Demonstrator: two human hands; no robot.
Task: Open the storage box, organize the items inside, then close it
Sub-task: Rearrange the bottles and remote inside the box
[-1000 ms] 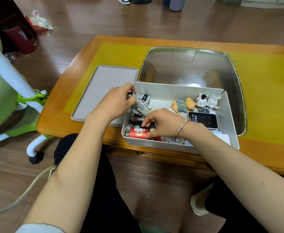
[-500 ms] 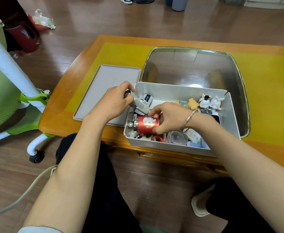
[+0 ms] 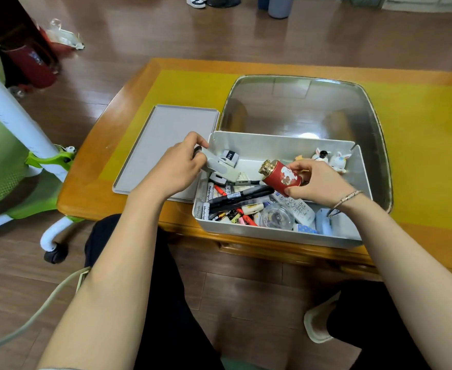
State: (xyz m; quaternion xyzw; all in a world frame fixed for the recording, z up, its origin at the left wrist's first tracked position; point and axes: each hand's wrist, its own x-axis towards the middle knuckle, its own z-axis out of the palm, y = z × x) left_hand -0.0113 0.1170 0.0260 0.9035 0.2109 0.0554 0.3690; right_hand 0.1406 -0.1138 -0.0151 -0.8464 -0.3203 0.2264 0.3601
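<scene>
The white storage box [image 3: 278, 235] stands open at the near edge of the wooden worktop [image 3: 91, 193], its grey lid [image 3: 163, 145] lying flat just to its left. The right hand [image 3: 317, 182] is over the middle of the box, fingers curled round a small red canister [image 3: 281, 180] with a gold cap and a white printed figure; the canister is tilted, cap pointing far-left, clear of the clutter below. The left hand [image 3: 175, 169] is at the box's far-left corner, its fingers pinching a grey clip-shaped tool [image 3: 221, 166] that slants down into the box.

Readable writing is scarce. White batteries [image 3: 206, 202] stacked against the left wall carry lettering that starts "Heybrig"; the rest is cut off. A small grey-and-white block [image 3: 230, 157] by the far wall shows letters too small to read.

On the box floor lie black pens [image 3: 238, 197], loose red, pink and yellow small items that I cannot tell apart, a clear round dish [image 3: 277, 216], a white remote control [image 3: 298, 208] partly under the right hand, and a pale blue item [image 3: 323, 221] under the right wrist. Two white rabbit figurines [image 3: 331, 158] stand in the far-right corner, with a yellow toy beside them mostly hidden by the right hand.

A large steel tray [image 3: 374, 124] sits just behind the box on a yellow mat [image 3: 422, 145]. A green and white chair [image 3: 19, 156] is on the floor to the left.
</scene>
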